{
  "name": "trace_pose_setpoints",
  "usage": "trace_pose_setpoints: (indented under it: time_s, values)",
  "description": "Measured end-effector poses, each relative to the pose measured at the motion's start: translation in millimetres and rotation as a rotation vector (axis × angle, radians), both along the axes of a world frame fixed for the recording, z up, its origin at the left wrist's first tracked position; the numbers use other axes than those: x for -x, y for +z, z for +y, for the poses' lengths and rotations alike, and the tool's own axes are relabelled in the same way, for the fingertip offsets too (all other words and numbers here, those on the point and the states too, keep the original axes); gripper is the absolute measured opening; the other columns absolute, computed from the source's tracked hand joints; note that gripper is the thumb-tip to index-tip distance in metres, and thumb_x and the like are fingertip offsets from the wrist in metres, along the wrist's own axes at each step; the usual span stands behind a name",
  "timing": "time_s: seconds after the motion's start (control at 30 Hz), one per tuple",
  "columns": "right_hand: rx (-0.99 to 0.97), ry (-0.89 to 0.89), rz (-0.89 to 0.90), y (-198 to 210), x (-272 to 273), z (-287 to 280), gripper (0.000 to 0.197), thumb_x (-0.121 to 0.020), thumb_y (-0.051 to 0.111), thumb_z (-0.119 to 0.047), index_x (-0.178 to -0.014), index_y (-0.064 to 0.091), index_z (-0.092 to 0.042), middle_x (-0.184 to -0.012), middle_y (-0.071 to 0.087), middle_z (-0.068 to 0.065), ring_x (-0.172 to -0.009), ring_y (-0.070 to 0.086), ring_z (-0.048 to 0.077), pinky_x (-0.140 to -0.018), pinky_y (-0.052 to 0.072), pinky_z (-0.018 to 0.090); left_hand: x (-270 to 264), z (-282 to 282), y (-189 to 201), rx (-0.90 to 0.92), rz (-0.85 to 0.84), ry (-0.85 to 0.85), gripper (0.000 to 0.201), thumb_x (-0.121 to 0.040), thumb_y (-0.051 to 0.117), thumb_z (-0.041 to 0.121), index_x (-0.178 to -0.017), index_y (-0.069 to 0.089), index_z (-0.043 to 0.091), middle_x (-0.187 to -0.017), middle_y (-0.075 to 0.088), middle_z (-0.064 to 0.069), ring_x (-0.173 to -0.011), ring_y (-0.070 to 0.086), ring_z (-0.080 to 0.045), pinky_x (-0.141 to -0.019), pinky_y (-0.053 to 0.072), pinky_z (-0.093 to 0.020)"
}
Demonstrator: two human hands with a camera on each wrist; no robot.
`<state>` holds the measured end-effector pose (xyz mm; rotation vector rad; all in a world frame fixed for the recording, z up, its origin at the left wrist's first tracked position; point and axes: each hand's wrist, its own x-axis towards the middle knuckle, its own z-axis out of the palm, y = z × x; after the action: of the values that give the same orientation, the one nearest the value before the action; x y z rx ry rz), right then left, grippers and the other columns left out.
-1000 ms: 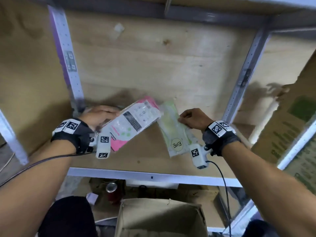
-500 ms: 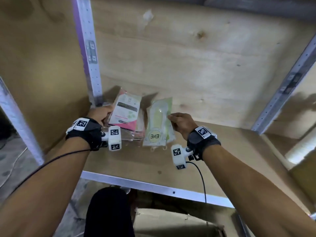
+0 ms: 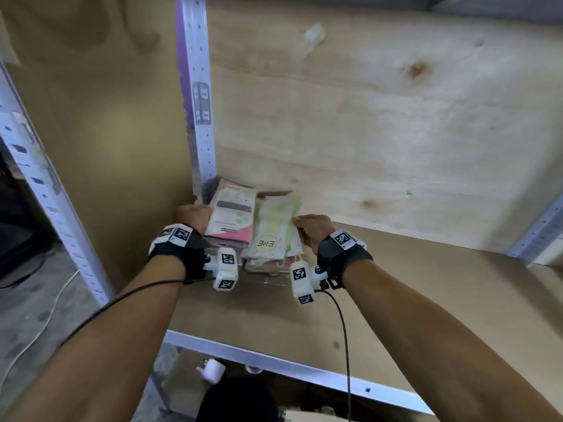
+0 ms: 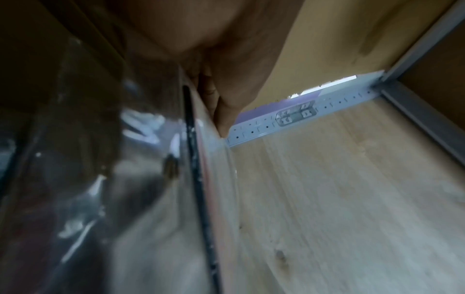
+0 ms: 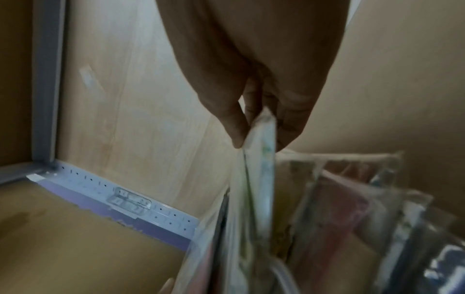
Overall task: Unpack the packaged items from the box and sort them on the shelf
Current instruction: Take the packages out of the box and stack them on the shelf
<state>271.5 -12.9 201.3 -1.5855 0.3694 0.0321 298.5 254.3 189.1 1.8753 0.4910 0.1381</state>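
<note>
A pink and white packet [image 3: 233, 213] leans in the back left corner of the wooden shelf [image 3: 411, 287]. My left hand [image 3: 195, 215] grips its left edge, and the left wrist view shows fingers [image 4: 224, 111] lying along the packet's edge [image 4: 201, 179]. Beside it a pale green packet [image 3: 275, 226] with a round "ENE" sticker stands on more clear-wrapped packets [image 3: 268, 264]. My right hand [image 3: 310, 228] pinches the green packet's right edge; thumb and fingers [image 5: 236, 123] clamp the packet [image 5: 259, 169] in the right wrist view.
A perforated metal upright [image 3: 199, 95] stands in the corner behind the packets. Plywood forms the back wall [image 3: 380, 123] and a brown board the left side. The shelf's metal front rail [image 3: 274, 363] runs below my arms. A cardboard box edge [image 3: 300, 417] shows under the shelf.
Both hands moved the two packets left and back into the shelf corner and stood them more upright, side by side. The view shifted left, so the box below is nearly out of sight.
</note>
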Motion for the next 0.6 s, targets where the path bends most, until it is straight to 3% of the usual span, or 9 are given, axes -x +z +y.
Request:
trace_pose_setpoints:
  time_s: [0.13, 0.2, 0.3, 0.37, 0.4, 0.47, 0.5, 0.53, 0.6]
  values:
    - [0.160, -0.025, -0.022, -15.4, -14.2, 2.3, 0.028, -0.089, 0.067, 0.000, -0.064, 0.057, -0.008, -0.075, 0.059, 0.017, -0.073, 0.056, 0.027, -0.079, 0.054, 0.045, -2.1, -3.8, -5.1, -0.149, 0.026, -0.061, 0.031, -0.092, 0.065, 0.023, -0.095, 0.071, -0.006, -0.112, 0.070, -0.027, -0.106, 0.066, -0.039, -0.083, 0.050, -0.039]
    - [0.235, 0.014, -0.050, -19.5, -17.0, 1.9, 0.033, -0.090, 0.068, -0.008, -0.061, 0.053, -0.010, -0.063, 0.051, 0.009, -0.060, 0.048, 0.023, -0.065, 0.047, 0.036, 0.2, -6.0, -4.3, -0.230, 0.020, -0.105, 0.030, -0.093, 0.063, 0.025, -0.092, 0.072, -0.004, -0.102, 0.071, -0.025, -0.100, 0.067, -0.038, -0.076, 0.045, -0.034]
    - [0.409, 0.104, -0.031, -20.3, -13.8, 3.8, 0.030, -0.085, 0.074, -0.035, -0.086, 0.057, -0.011, -0.071, 0.053, 0.002, -0.062, 0.050, 0.017, -0.054, 0.039, 0.026, 3.3, -8.8, -1.2, -0.332, 0.007, -0.165, 0.038, -0.095, 0.059, 0.034, -0.081, 0.071, 0.001, -0.089, 0.071, -0.018, -0.084, 0.066, -0.034, -0.071, 0.044, -0.030]
    - [0.485, 0.170, -0.003, -22.0, -11.8, 5.0, 0.056, -0.078, 0.079, -0.044, -0.112, 0.052, -0.008, -0.096, 0.058, 0.003, -0.084, 0.057, 0.019, -0.062, 0.044, 0.028, 7.0, -9.4, 2.4, -0.398, 0.011, -0.227, 0.044, -0.097, 0.057, 0.042, -0.069, 0.064, 0.007, -0.077, 0.066, -0.015, -0.076, 0.062, -0.032, -0.067, 0.044, -0.030]
    - [0.492, 0.187, 0.000, -24.2, -11.3, 5.3, 0.067, -0.075, 0.082, -0.044, -0.119, 0.048, -0.007, -0.106, 0.056, 0.004, -0.094, 0.057, 0.021, -0.071, 0.047, 0.032, 10.2, -9.9, 4.6, -0.437, 0.022, -0.266, 0.045, -0.097, 0.057, 0.045, -0.071, 0.064, 0.009, -0.078, 0.066, -0.014, -0.079, 0.063, -0.033, -0.067, 0.045, -0.031]
    - [0.511, 0.187, 0.000, -27.1, -6.6, 6.3, 0.073, -0.071, 0.085, -0.042, -0.121, 0.045, -0.007, -0.110, 0.054, 0.004, -0.101, 0.056, 0.023, -0.083, 0.050, 0.037, 17.7, -10.6, 8.8, -0.537, 0.057, -0.335, 0.047, -0.096, 0.055, 0.052, -0.099, 0.071, 0.008, -0.103, 0.070, -0.013, -0.099, 0.065, -0.034, -0.080, 0.048, -0.033]
    - [0.519, 0.179, 0.005, -27.7, -4.3, 6.1, 0.065, -0.071, 0.085, -0.042, -0.114, 0.048, -0.009, -0.105, 0.054, 0.001, -0.097, 0.058, 0.021, -0.079, 0.052, 0.032, 22.3, -11.8, 11.1, -0.587, 0.070, -0.350, 0.052, -0.096, 0.053, 0.056, -0.116, 0.068, 0.010, -0.118, 0.068, -0.012, -0.110, 0.063, -0.033, -0.088, 0.048, -0.034]
    - [0.509, 0.166, 0.002, -27.1, -0.7, 5.3, 0.052, -0.073, 0.085, -0.039, -0.101, 0.052, -0.011, -0.095, 0.055, -0.004, -0.087, 0.059, 0.016, -0.067, 0.053, 0.023, 27.7, -13.9, 13.8, -0.639, 0.075, -0.354, 0.057, -0.095, 0.052, 0.058, -0.128, 0.063, 0.012, -0.129, 0.064, -0.013, -0.118, 0.060, -0.034, -0.097, 0.048, -0.036]
    - [0.475, 0.151, -0.012, -26.1, 6.4, 0.9, 0.035, -0.077, 0.083, -0.033, -0.080, 0.052, -0.017, -0.079, 0.055, -0.008, -0.071, 0.058, 0.012, -0.041, 0.043, 0.014, 37.8, -20.9, 17.6, -0.712, 0.058, -0.340, 0.061, -0.095, 0.052, 0.059, -0.136, 0.057, 0.014, -0.139, 0.058, -0.015, -0.129, 0.052, -0.036, -0.110, 0.039, -0.043]
